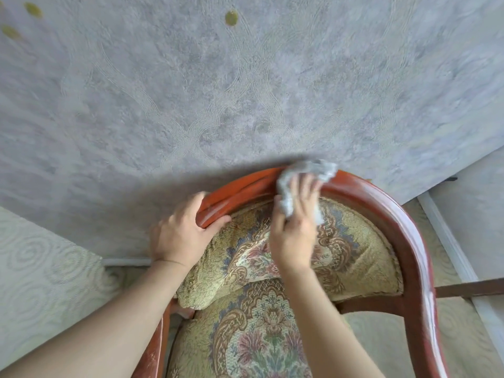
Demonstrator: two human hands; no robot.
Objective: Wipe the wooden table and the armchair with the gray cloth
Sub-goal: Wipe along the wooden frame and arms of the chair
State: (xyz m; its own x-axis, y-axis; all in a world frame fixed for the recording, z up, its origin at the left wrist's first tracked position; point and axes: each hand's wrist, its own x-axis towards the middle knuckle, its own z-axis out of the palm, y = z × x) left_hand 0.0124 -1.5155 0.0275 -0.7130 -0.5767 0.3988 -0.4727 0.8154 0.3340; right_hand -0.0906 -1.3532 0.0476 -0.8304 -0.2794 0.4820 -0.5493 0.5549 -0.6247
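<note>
Right hand (293, 227) has the gray cloth (305, 184) bunched in closed fingers on the armchair (381, 203) top rail. Left hand (182, 230) is clamped round the rail, so one fast swipe could bump it or drop the cloth behind

No readable text, label, brand, number or sign anywhere in view.
</note>
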